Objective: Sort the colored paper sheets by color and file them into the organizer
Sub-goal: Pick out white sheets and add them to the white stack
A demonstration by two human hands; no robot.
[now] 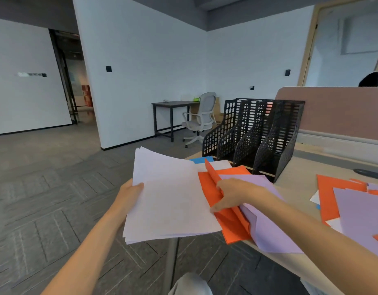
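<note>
My left hand [130,193] grips the left edge of a stack of white sheets [169,201], held beyond the table's left edge. My right hand [232,193] pinches orange sheets [228,222], lifting their edge; its fingers are tucked under the fold. Lilac sheets [266,222] lie under my right forearm. A blue sheet [199,160] peeks out behind the white stack. The black perforated organizer [256,133] stands behind them on the table, with several slots; something orange shows through its mesh in a middle slot.
A mixed pile of orange and lilac sheets [354,209] lies at the right on the wooden table [301,182]. A pink partition [341,111] stands behind the organizer. Across the room are a dark desk [171,104] and a white office chair [199,120].
</note>
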